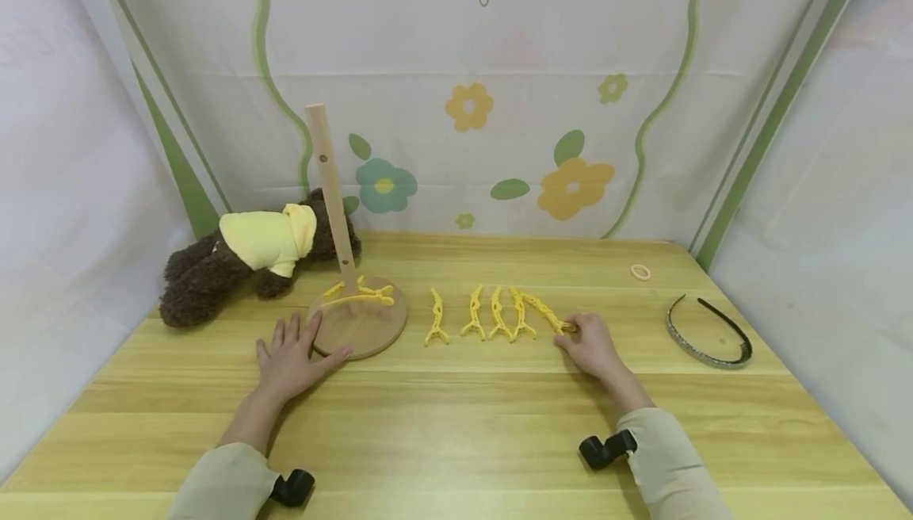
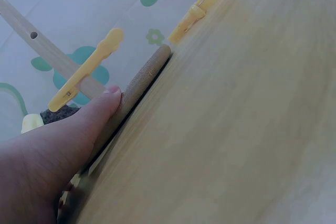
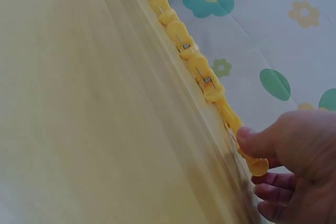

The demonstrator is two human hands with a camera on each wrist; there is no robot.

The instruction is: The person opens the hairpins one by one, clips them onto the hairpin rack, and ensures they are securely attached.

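My left hand rests with spread fingers at the near left edge of a wooden stand's round base. In the left wrist view, the thumb lies on the base's rim. An upright post rises from the base, with yellow plastic spring clips low around it. Between thumb and fingers, my right hand pinches the handle end of another yellow spring clip, which lies slanted on the table. Several similar clips line up to its left, their metal springs showing in the right wrist view.
A dark brown plush bear in a yellow top lies behind the stand on the left. On the right are a glittery headband and a small pale ring. A printed cloth hangs behind the wooden table.
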